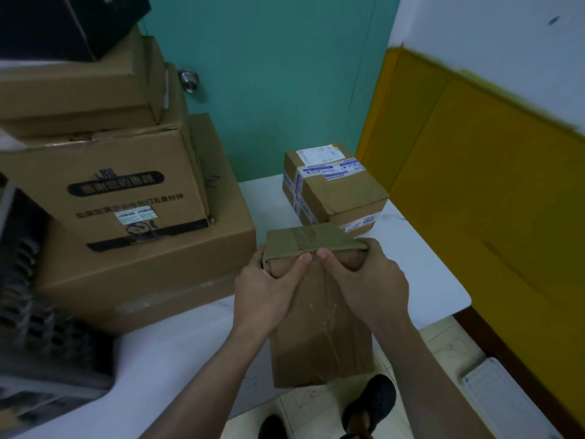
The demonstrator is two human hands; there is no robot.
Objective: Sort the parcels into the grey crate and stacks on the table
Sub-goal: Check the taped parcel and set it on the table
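so in this one both hands were on a single parcel (pixel 316 337) — a long plain brown cardboard box. the left hand (pixel 266 282) and right hand (pixel 368 280) each had fingers wrapped over its far end, with the thumbs pressed side by side on the face turned toward the camera. so a firm two-handed hold, nothing loose. my guess is it was held by the top because a long box would swing if grabbed one-handed. two hands close together at one end would also make it easy to tip it and look it over.

the parcel was over the near edge of the white table (pixel 421 261). its lower end hung out past the edge, above the tiled floor (pixel 443 340) and a dark shoe (pixel 370 403). couldn't tell if it was touching the tabletop or fully lifted.

looks-wise it was creased cardboard with clear tape running down the long face and over the end flap, a bit wrinkly and shiny. no label on the sides that showed.

as for where it could go — there was a stack of big boxes (pixel 133 267) on the left of the table and a small stack of labelled boxes (pixel 335 191) at the far right corner. the grey crate (pixel 34 299) was at the left edge of view, pretty blurry. the parcel was well apart from the crate and sat between the two stacks, so i'd say it hadn't been sorted yet.
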